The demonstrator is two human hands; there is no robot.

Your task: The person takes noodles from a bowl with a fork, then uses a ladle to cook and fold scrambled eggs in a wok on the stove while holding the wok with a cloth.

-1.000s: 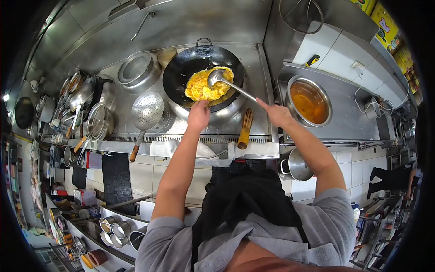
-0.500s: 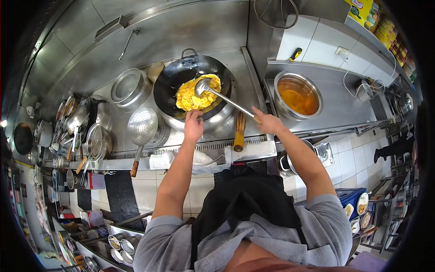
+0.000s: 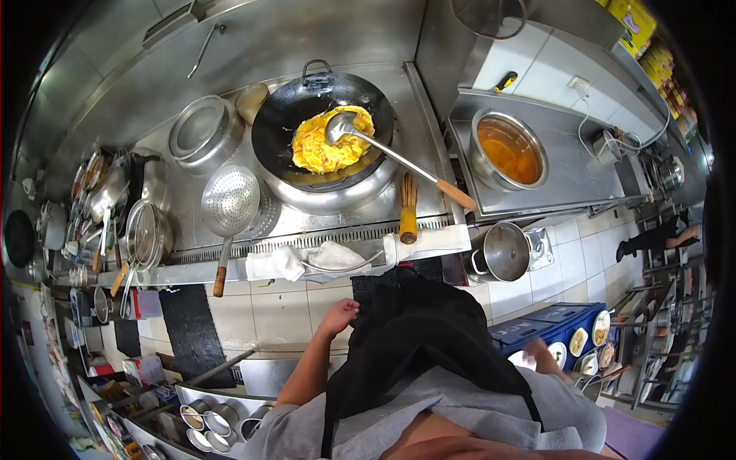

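The left hand point(image 3: 340, 317) is loosely curled, empty, beside a black cloth apron point(image 3: 414, 330) — ahead, yellow egg point(image 3: 322, 147) in a round black wok point(image 3: 276, 123); the right hand point(image 3: 543, 356), blurred, grip unclear, nears a round white plate point(image 3: 558, 353).

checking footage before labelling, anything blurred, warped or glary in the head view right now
Head view: the right hand is smeared by motion; pale glare streaks the shiny steel back wall; wide-lens distortion bends the edges, with black corners; the yellow cooked egg in the round black wok looks fairly sharp.
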